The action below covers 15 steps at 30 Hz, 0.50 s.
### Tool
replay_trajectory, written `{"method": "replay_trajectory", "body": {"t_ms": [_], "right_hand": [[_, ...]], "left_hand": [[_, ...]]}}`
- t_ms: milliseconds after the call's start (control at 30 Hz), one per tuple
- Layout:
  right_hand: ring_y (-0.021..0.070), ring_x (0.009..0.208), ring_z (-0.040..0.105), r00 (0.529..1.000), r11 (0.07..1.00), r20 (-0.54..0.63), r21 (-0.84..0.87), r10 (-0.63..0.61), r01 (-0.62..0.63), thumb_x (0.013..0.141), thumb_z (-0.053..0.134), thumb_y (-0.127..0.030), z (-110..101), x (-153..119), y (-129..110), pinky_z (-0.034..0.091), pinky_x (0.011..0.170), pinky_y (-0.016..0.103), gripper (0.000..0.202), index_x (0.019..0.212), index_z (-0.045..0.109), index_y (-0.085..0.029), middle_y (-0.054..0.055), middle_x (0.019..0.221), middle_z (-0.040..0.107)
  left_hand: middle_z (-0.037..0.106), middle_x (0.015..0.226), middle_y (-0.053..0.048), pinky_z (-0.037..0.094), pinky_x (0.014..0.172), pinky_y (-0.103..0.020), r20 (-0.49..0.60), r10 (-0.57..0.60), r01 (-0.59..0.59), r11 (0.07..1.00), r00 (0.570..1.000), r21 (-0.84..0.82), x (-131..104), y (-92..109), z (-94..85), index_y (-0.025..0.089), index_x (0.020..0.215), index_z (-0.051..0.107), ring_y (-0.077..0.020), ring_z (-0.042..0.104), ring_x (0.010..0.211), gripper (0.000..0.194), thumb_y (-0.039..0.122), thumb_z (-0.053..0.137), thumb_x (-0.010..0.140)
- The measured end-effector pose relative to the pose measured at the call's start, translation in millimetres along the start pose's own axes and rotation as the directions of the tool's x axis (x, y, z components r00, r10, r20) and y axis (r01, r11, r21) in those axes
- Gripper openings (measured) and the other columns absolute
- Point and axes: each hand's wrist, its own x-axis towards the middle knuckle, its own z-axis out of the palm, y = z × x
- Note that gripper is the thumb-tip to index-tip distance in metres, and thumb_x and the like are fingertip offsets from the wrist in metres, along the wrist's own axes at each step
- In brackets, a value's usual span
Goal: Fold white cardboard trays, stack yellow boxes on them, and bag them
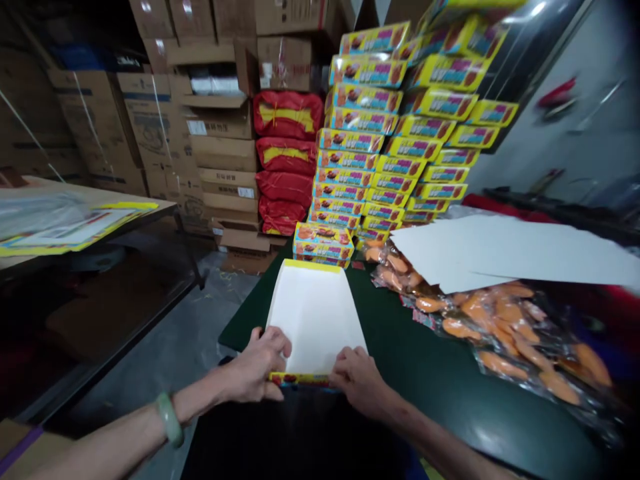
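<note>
In the head view, the open white-lined box (315, 313) lies on the green desk (425, 380). Left grip (257, 367) and right grip (360, 380) clamp its near wall, 1 towards each corner. Best to press both sides evenly, keeping the wall straight and uncreased.

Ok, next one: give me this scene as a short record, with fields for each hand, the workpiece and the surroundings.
left hand: at the near left corner of the open box
left wrist: green bangle
right hand: on the box's near edge, toward the right corner
workpiece: open box, white inside, yellow strip along the far edge
surface: dark green table
behind: stacked yellow printed boxes
right: bagged orange items, partly under white sheets
far left: second table with yellow-edged sheets
</note>
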Motion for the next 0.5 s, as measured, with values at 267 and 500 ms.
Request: {"method": "replay_trajectory", "body": {"t_ms": [267,500], "right_hand": [[0.0183,0.084,0.053,0.998,0.998,-0.051,0.056,0.028,-0.025,0.076,0.055,-0.025,7.2,-9.8,-4.0,0.035,0.075,0.03,0.013,0.068,0.062,-0.019,0.003,0.079,0.065],[0.016,0.073,0.056,0.994,0.9,0.007,0.425,-0.107,0.094,0.068,0.061,-0.037,-51.0,25.6,35.0,0.042,0.068,0.026,0.022,0.082,0.065,-0.02,0.003,0.079,0.065]], "left_hand": [[0.05,0.085,-0.003,0.026,0.074,-0.036,-0.18,-0.096,0.108,0.992,0.979,0.058,4.6,-10.7,39.1,0.016,0.06,0.05,-0.0204,0.037,0.081,0.026,0.028,0.07,0.048],[0.055,0.103,-0.004,0.033,0.087,-0.037,-0.173,-0.049,-0.003,0.958,0.984,-0.288,5.6,-17.7,-24.4,0.024,0.085,0.062,-0.0243,0.044,0.102,0.026,0.037,0.068,0.063]]}}
